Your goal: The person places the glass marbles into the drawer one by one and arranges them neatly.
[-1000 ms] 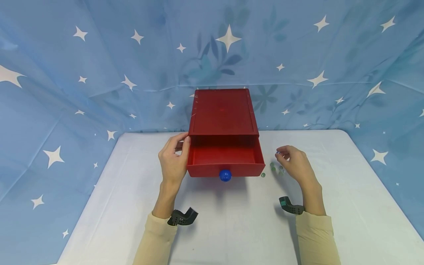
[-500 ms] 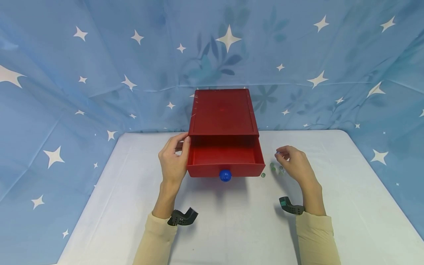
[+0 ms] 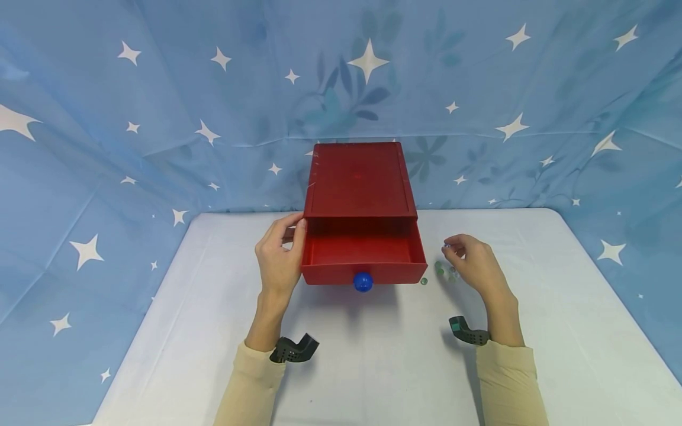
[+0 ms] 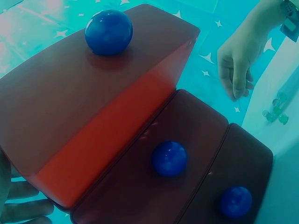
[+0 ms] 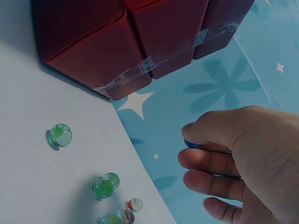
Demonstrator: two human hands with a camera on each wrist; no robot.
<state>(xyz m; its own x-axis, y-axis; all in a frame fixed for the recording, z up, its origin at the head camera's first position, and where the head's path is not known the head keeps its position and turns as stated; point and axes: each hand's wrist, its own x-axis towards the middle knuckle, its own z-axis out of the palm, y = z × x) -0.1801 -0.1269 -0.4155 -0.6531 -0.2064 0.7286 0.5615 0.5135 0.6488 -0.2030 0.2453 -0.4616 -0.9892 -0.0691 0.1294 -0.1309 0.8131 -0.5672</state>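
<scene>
A red chest of drawers stands mid-table with its top drawer pulled out. That drawer has a round blue knob and nothing shows inside. My left hand rests against the chest's left side, thumb and fingertips at the front edge by the drawer; its fingers show past the drawer's side in the left wrist view. Right of the chest, above the table, my right hand pinches a small blue marble between thumb and forefinger, mostly covered by them.
Below my right hand several glass marbles lie on the white table, among them a green one and a red-and-clear one. A lone green marble sits nearer the chest. Behind hangs a blue star-patterned cloth.
</scene>
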